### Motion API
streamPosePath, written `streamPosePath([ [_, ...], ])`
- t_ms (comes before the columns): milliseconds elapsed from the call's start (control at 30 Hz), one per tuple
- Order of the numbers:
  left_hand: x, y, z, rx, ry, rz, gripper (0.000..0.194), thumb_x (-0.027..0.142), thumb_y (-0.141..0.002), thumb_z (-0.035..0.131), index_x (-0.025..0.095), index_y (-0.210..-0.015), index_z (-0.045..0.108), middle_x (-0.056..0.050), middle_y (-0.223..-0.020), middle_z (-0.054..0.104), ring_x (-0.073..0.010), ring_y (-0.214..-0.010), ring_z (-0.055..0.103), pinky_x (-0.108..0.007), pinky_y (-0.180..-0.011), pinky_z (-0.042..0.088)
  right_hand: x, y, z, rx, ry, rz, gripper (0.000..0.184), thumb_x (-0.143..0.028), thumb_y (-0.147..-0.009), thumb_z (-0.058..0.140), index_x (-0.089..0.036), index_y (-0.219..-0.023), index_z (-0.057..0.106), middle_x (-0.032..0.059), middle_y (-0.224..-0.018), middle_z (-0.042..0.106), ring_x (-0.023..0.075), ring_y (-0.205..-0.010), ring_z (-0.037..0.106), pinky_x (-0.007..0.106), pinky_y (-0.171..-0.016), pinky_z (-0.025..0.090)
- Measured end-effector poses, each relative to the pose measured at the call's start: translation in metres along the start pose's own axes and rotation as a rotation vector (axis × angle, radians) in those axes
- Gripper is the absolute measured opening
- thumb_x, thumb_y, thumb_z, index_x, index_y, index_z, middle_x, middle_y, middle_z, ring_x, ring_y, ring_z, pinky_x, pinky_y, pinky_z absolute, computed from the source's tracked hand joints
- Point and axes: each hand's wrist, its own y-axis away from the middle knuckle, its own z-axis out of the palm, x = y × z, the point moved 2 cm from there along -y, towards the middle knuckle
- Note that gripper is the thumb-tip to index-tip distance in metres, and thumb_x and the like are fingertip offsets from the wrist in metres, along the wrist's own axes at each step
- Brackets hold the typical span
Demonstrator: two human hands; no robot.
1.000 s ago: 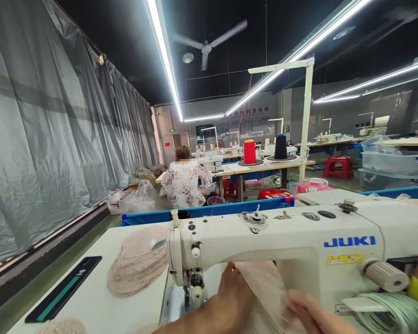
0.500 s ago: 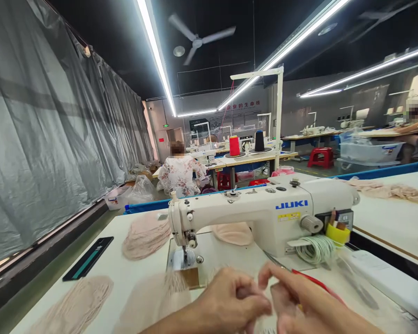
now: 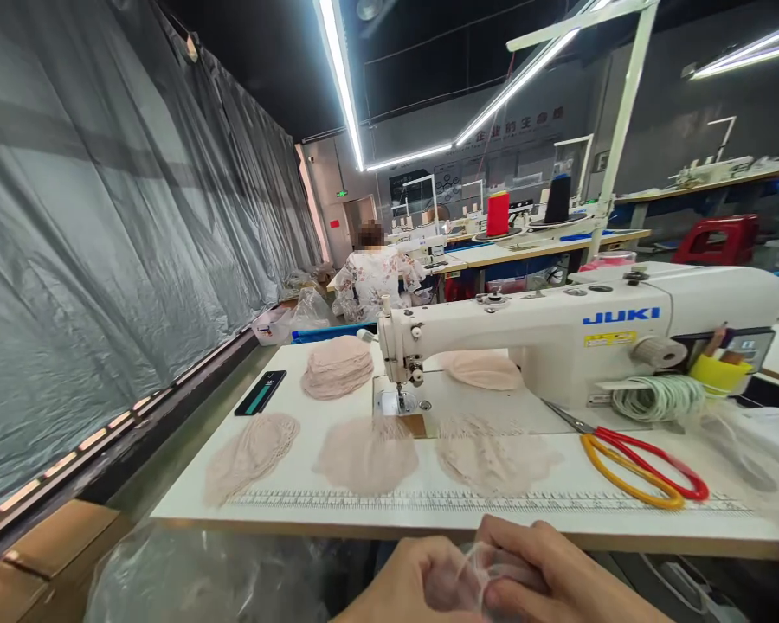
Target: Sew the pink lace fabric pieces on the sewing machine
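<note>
Hands drawn back off the sewing surface, below its near edge.

The left hand [image 3: 415, 584] and right hand [image 3: 545, 575], a second ago at the white sewing machine [image 3: 558, 333], now pinch a small sheer pale-pink fabric piece [image 3: 477, 580] between them; three pink lace cups [image 3: 370, 450] lie on the white surface [image 3: 428, 506].

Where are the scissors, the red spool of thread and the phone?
scissors [image 3: 649, 463], head view, on the red handle loop.
red spool of thread [image 3: 498, 214], head view, middle of the spool.
phone [image 3: 260, 393], head view, middle of its dark screen.
</note>
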Motion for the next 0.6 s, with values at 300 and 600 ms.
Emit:
streamPosePath([
  [300, -0.01, 0.004, -0.011, -0.045, -0.189, 0.119, 0.053, 0.062, -0.075, 0.064, 0.01, -0.083, 0.07, 0.001, -0.065, 0.054, -0.0081, -0.058, 0.043, -0.02, -0.054, 0.03, 0.004, 0.004, 0.002, -0.068, 0.063, 0.034, 0.016, -0.021, -0.079, 0.055, -0.028, -0.093, 0.059, -0.0038, -0.073, 0.054, 0.0181, -0.075, 0.054, 0.024, -0.065, 0.04],
  [600, -0.015, -0.007, -0.015, -0.134, -0.061, 0.032, 0.045, 0.048, -0.076, 0.064, 0.01, -0.098, 0.07, 0.006, -0.052, 0.046, -0.0038, -0.043, 0.032, -0.018, -0.045, 0.022, 0.019, -0.01, 0.001, -0.102, 0.119, 0.136, 0.031, -0.019, -0.069, 0.064, -0.03, -0.098, 0.063, -0.0057, -0.072, 0.054, 0.0182, -0.078, 0.054, 0.024, -0.068, 0.04],
])
